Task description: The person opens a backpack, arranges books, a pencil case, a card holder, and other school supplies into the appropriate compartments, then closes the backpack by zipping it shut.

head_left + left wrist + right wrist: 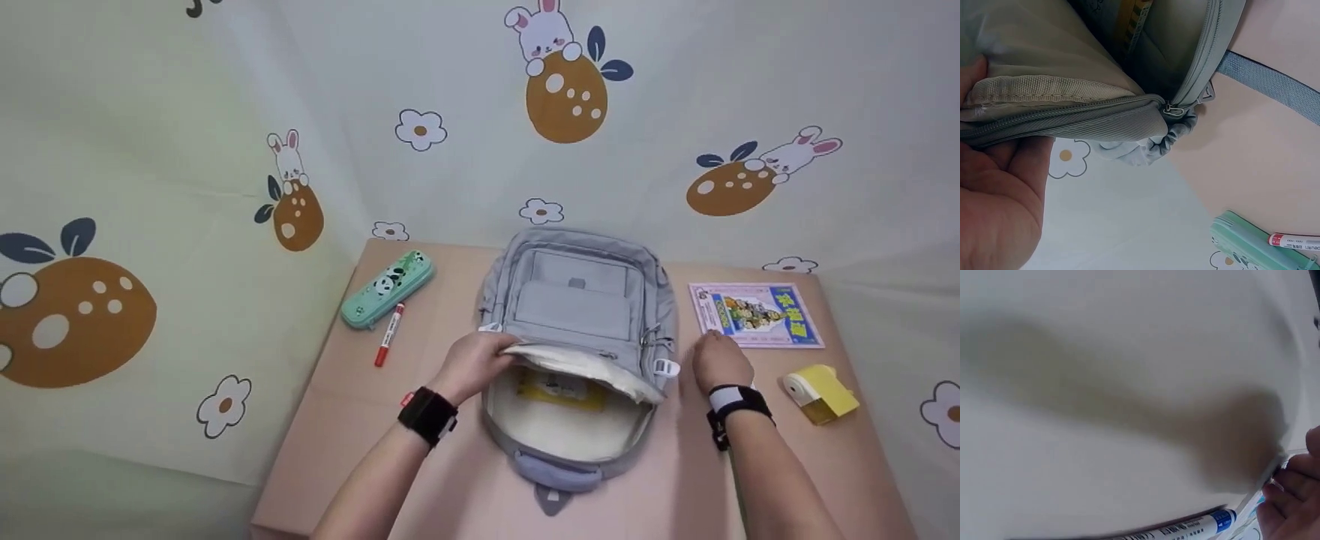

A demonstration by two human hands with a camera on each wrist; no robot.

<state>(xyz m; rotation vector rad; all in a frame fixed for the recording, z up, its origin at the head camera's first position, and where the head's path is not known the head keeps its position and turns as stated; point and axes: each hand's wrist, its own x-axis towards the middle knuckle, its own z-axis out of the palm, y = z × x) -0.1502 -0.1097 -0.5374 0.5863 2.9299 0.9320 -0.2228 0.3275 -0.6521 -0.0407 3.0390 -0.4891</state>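
A grey backpack (574,300) lies on the table, its main compartment unzipped toward me. My left hand (474,364) pinches the edge of the lifted front panel, thumb inside and fingers outside in the left wrist view. A yellow flat item (562,390) is inside the bag, partly hidden. To the right of the bag, my right hand (721,364) grips the edge of a glossy white board (1100,467), which fills the right wrist view. Only a thin green edge of it shows under the forearm in the head view. A blue-capped marker (1185,529) lies along the board.
On the left are a green panda pencil case (390,289) and a red-capped marker (389,335). A colourful booklet (757,315) and a yellow-and-white pencil sharpener (821,394) lie on the right. Printed cloth (465,180) hangs behind the table (322,442).
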